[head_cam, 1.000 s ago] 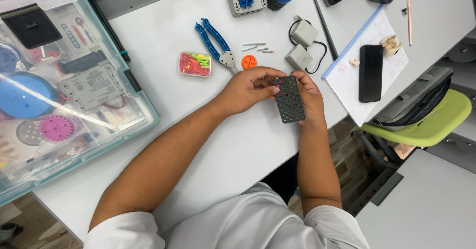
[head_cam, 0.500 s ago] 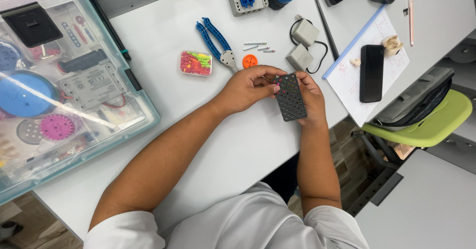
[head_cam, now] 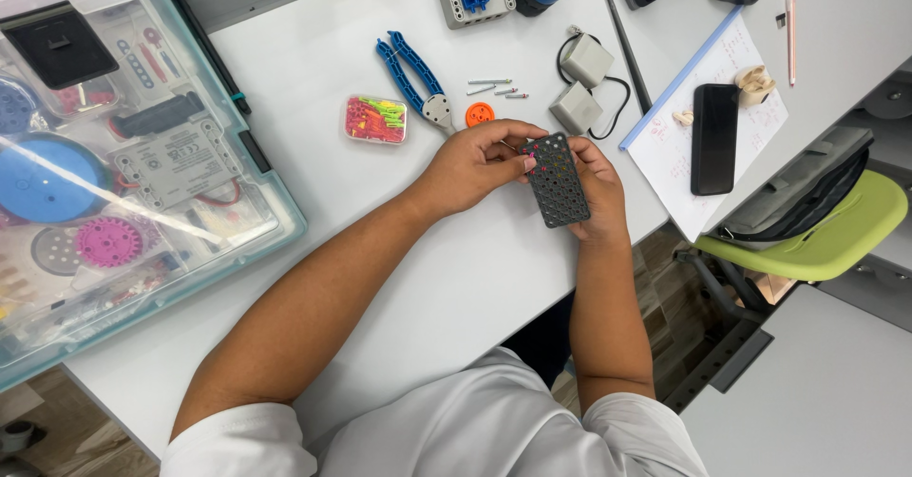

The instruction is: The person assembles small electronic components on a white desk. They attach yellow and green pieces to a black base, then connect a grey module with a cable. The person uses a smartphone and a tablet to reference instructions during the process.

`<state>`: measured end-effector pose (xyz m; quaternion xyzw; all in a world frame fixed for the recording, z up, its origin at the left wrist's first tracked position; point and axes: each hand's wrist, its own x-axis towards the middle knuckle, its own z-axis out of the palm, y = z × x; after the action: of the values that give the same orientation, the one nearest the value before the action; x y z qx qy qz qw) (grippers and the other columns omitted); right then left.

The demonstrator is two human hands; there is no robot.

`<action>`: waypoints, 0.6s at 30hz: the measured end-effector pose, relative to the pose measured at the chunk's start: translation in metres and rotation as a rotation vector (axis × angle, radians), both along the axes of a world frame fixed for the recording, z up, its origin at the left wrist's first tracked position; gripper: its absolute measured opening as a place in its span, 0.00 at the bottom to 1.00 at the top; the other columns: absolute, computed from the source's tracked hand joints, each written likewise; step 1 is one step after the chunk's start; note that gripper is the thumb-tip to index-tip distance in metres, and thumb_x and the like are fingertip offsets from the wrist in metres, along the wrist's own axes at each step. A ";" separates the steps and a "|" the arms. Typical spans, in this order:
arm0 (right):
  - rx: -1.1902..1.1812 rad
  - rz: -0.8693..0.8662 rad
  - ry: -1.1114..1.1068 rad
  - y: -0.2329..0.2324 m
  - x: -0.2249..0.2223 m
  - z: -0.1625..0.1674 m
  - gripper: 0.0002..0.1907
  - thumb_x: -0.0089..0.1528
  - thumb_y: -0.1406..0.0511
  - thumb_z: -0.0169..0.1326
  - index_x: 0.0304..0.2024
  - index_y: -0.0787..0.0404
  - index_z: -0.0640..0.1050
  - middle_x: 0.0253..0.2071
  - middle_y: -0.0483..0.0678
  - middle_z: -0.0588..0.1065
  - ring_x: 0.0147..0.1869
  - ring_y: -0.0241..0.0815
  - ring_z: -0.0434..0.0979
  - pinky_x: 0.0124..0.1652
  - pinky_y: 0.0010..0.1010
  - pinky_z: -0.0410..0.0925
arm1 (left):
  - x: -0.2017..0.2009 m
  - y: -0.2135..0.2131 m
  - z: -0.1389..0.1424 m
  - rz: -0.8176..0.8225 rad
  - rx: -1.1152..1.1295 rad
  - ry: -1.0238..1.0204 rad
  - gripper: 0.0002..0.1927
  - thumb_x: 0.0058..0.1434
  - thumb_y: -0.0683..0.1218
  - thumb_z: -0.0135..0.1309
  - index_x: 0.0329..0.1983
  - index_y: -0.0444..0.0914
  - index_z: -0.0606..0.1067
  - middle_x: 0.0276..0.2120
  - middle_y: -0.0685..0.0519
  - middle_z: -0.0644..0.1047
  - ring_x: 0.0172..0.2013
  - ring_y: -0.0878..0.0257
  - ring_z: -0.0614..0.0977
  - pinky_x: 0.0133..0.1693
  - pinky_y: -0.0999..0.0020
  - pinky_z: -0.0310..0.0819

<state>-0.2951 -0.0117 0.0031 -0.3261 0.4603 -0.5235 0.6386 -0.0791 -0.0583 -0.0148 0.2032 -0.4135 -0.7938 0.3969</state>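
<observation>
Plate [head_cam: 558, 181] seemingly unmoved, between hands

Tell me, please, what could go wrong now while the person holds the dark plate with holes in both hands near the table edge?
1. The perforated plate is held between the left hand and the right hand close to the white table edge; if it slips, it may fall to the floor.
2. Small metal pins lie loose nearby; a sweeping arm could scatter them.
3. The black phone lies near the neighbouring desk's edge and might be knocked off.
</observation>
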 end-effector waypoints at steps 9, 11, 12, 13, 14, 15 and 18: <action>-0.024 0.007 -0.004 0.000 0.000 0.000 0.08 0.73 0.67 0.47 0.49 0.67 0.74 0.44 0.57 0.79 0.43 0.47 0.84 0.42 0.35 0.79 | 0.002 0.000 0.003 -0.002 -0.011 -0.050 0.19 0.67 0.37 0.52 0.61 0.33 0.73 0.50 0.49 0.80 0.46 0.66 0.82 0.50 0.69 0.82; -0.010 -0.003 0.005 0.001 -0.002 -0.002 0.08 0.72 0.68 0.47 0.48 0.67 0.74 0.44 0.56 0.80 0.43 0.45 0.84 0.42 0.34 0.79 | 0.002 0.000 0.003 0.003 -0.012 -0.050 0.19 0.67 0.37 0.52 0.61 0.33 0.73 0.51 0.49 0.80 0.46 0.66 0.82 0.50 0.69 0.82; -0.003 -0.008 0.010 0.001 -0.003 -0.002 0.08 0.72 0.68 0.47 0.48 0.67 0.74 0.44 0.56 0.80 0.43 0.44 0.84 0.42 0.33 0.79 | 0.002 -0.001 0.003 0.005 -0.013 -0.051 0.19 0.67 0.37 0.52 0.61 0.33 0.73 0.51 0.49 0.79 0.46 0.66 0.82 0.50 0.69 0.82; -0.005 -0.011 0.002 0.001 -0.003 -0.003 0.08 0.73 0.68 0.47 0.48 0.67 0.75 0.44 0.56 0.80 0.43 0.43 0.84 0.41 0.32 0.78 | 0.002 -0.001 0.002 0.004 0.000 -0.029 0.19 0.67 0.37 0.52 0.61 0.33 0.73 0.51 0.49 0.79 0.46 0.66 0.82 0.50 0.69 0.81; -0.008 -0.016 -0.005 0.001 -0.004 -0.004 0.08 0.74 0.68 0.47 0.49 0.67 0.75 0.44 0.56 0.80 0.42 0.42 0.84 0.41 0.30 0.78 | 0.002 -0.001 0.002 0.002 0.013 -0.008 0.19 0.67 0.37 0.52 0.62 0.33 0.73 0.51 0.49 0.79 0.46 0.66 0.82 0.51 0.69 0.81; -0.010 -0.019 -0.012 0.002 -0.005 -0.004 0.07 0.74 0.68 0.47 0.49 0.67 0.75 0.44 0.56 0.80 0.42 0.40 0.83 0.40 0.29 0.77 | 0.001 -0.001 0.002 0.001 0.027 0.015 0.19 0.67 0.37 0.52 0.62 0.33 0.73 0.51 0.49 0.79 0.46 0.66 0.82 0.51 0.69 0.81; -0.012 -0.001 -0.014 0.002 -0.007 -0.004 0.07 0.73 0.68 0.47 0.48 0.66 0.75 0.44 0.54 0.80 0.42 0.39 0.83 0.41 0.28 0.77 | 0.001 -0.001 0.001 0.022 0.007 0.000 0.19 0.67 0.37 0.52 0.61 0.33 0.73 0.51 0.50 0.79 0.45 0.67 0.82 0.50 0.69 0.81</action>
<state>-0.3022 -0.0096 -0.0008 -0.3259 0.4531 -0.5288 0.6394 -0.0782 -0.0590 -0.0141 0.2090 -0.4085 -0.7908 0.4050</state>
